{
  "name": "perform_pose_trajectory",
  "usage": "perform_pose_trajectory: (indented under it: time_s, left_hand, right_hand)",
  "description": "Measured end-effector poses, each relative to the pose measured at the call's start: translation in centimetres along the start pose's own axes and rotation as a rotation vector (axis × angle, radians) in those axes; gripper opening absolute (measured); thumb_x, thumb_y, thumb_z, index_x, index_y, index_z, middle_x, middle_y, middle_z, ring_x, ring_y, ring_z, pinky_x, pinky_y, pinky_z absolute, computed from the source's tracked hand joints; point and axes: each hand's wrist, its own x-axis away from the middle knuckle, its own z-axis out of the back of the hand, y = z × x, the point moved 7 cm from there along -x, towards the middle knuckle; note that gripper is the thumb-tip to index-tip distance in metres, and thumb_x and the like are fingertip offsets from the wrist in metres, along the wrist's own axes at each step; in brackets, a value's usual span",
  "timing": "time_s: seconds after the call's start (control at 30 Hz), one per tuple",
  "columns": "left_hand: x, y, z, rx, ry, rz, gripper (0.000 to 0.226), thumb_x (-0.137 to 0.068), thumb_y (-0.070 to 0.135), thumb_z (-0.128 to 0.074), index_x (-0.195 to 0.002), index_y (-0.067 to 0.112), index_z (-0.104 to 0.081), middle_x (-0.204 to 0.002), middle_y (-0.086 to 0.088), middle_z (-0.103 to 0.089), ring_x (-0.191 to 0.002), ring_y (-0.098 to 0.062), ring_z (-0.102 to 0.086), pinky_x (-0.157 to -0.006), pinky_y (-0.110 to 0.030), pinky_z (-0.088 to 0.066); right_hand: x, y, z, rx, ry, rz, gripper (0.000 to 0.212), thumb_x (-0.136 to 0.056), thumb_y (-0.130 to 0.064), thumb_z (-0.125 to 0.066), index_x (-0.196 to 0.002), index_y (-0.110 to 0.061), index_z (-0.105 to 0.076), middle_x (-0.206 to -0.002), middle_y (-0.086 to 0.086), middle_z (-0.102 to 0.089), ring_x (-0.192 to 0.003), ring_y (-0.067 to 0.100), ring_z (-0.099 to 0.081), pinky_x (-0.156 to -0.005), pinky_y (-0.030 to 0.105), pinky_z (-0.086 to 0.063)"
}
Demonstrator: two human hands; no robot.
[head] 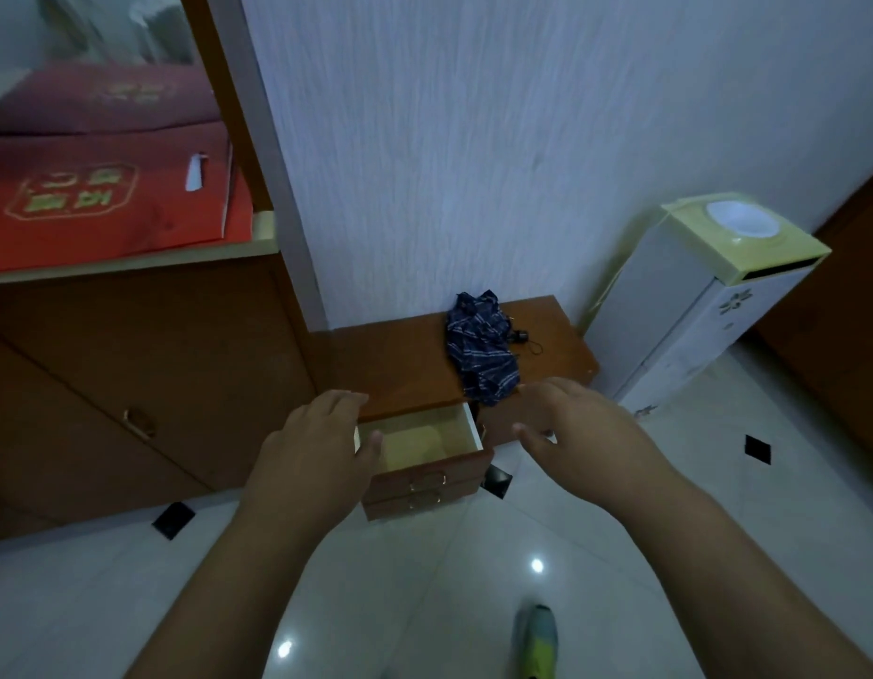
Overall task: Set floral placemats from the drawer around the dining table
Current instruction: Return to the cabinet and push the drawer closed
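Note:
A low brown wooden cabinet (405, 365) stands against the wall, and its top drawer (424, 441) is pulled out. The drawer's pale inside shows no placemat. A second drawer (415, 502) below it is closed. My left hand (317, 443) hovers over the drawer's left edge, fingers spread, holding nothing. My right hand (576, 423) hovers to the right of the drawer, fingers apart and holding nothing. No dining table is in view.
A folded dark blue checked umbrella (478, 350) lies on the cabinet top. A tall white and yellow stand (689, 306) is at the right. A big brown cupboard (131, 384) with red boxes (106, 198) on its shelf fills the left. The floor is shiny white tile.

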Motion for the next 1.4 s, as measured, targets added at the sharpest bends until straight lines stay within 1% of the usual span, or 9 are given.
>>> perform_pose_trajectory:
  time_s: [0.3, 0.57, 0.8, 0.97, 1.1, 1.2, 1.27, 1.33, 1.4]
  left_hand:
    - [-6.0, 1.5, -4.3, 0.007, 0.037, 0.148, 0.052, -0.099, 0.046, -0.051, -0.147, 0.028, -0.042, -0.15, 0.007, -0.046, -0.132, -0.02, -0.047, -0.099, -0.043, -0.046]
    - [-11.2, 2.2, -10.7, 0.034, -0.009, 0.162, 0.052, -0.101, 0.047, -0.046, -0.149, 0.029, -0.041, -0.151, 0.008, -0.044, -0.135, -0.019, -0.044, -0.105, -0.042, -0.043]
    - [-14.9, -1.0, -16.8, 0.045, -0.038, 0.105, 0.05, -0.101, 0.045, -0.045, -0.148, 0.027, -0.044, -0.149, 0.009, -0.046, -0.133, -0.016, -0.046, -0.104, -0.04, -0.045]
    - [-16.1, -5.6, -23.8, 0.171, -0.027, 0.15, 0.048, -0.099, 0.041, -0.049, -0.145, 0.025, -0.049, -0.146, 0.007, -0.049, -0.13, -0.019, -0.049, -0.105, -0.042, -0.046]
    - [-14.7, -9.6, -32.2, 0.527, -0.063, 0.393, 0.044, -0.102, 0.034, -0.052, -0.146, 0.029, -0.049, -0.138, 0.011, -0.048, -0.124, -0.006, -0.046, -0.1, -0.026, -0.037]
    - [-12.0, -12.7, -40.2, 1.031, -0.017, 0.77, 0.036, -0.102, 0.032, -0.056, -0.138, 0.03, -0.056, -0.137, 0.006, -0.058, -0.12, -0.01, -0.056, -0.104, -0.035, -0.047]
    - [-10.5, -14.0, -45.7, 1.476, 0.046, 1.015, 0.035, -0.102, 0.028, -0.056, -0.137, 0.02, -0.057, -0.133, -0.003, -0.062, -0.119, -0.019, -0.061, -0.102, -0.039, -0.05]
    - [-9.8, -14.1, -50.2, 1.912, 0.083, 1.168, 0.046, -0.103, 0.032, -0.052, -0.144, 0.01, -0.051, -0.14, -0.01, -0.058, -0.126, -0.027, -0.058, -0.105, -0.042, -0.046]
    - [-9.7, -14.3, -53.4, 2.178, 0.121, 1.238, 0.057, -0.102, 0.038, -0.051, -0.147, 0.004, -0.045, -0.146, -0.016, -0.053, -0.133, -0.031, -0.052, -0.114, -0.046, -0.039]
  right_hand:
    - [-10.2, 4.3, -2.6, 0.039, -0.055, 0.149, 0.053, -0.096, -0.052, -0.051, -0.144, -0.029, -0.046, -0.143, -0.007, -0.05, -0.126, 0.02, -0.051, -0.098, 0.04, -0.046]
    - [-15.7, 6.1, -8.2, 0.007, -0.072, 0.161, 0.053, -0.096, -0.05, -0.052, -0.143, -0.027, -0.048, -0.142, -0.005, -0.052, -0.124, 0.02, -0.051, -0.098, 0.04, -0.047]
    - [-18.5, 6.7, -16.7, -0.013, -0.089, 0.146, 0.049, -0.096, -0.049, -0.05, -0.141, -0.027, -0.052, -0.144, -0.006, -0.05, -0.125, 0.022, -0.05, -0.096, 0.037, -0.047]
    - [-20.1, 8.3, -25.4, -0.135, -0.182, 0.083, 0.049, -0.094, -0.045, -0.058, -0.137, -0.022, -0.054, -0.131, 0.002, -0.056, -0.116, 0.025, -0.055, -0.093, 0.044, -0.051]
    - [-20.5, 10.9, -34.3, -0.505, -0.328, -0.179, 0.053, -0.093, -0.039, -0.064, -0.141, -0.022, -0.051, -0.134, 0.0, -0.054, -0.116, 0.017, -0.056, -0.1, 0.036, -0.049]
    - [-19.4, 13.3, -41.7, -0.921, -0.433, -0.528, 0.034, -0.094, -0.038, -0.064, -0.124, -0.024, -0.061, -0.13, -0.003, -0.059, -0.118, 0.017, -0.057, -0.107, 0.041, -0.045]
    - [-18.3, 14.8, -46.3, -1.21, -0.453, -0.755, 0.02, -0.096, -0.033, -0.062, -0.112, -0.022, -0.064, -0.127, 0.005, -0.062, -0.116, 0.023, -0.06, -0.108, 0.045, -0.046]
    - [-17.4, 15.9, -50.2, -1.503, -0.458, -0.944, 0.027, -0.098, -0.03, -0.058, -0.119, -0.013, -0.062, -0.129, 0.011, -0.061, -0.116, 0.03, -0.062, -0.108, 0.047, -0.045]
    - [-17.0, 16.4, -53.2, -1.76, -0.437, -1.061, 0.039, -0.097, -0.03, -0.053, -0.126, -0.003, -0.058, -0.137, 0.018, -0.056, -0.122, 0.035, -0.058, -0.11, 0.047, -0.043]
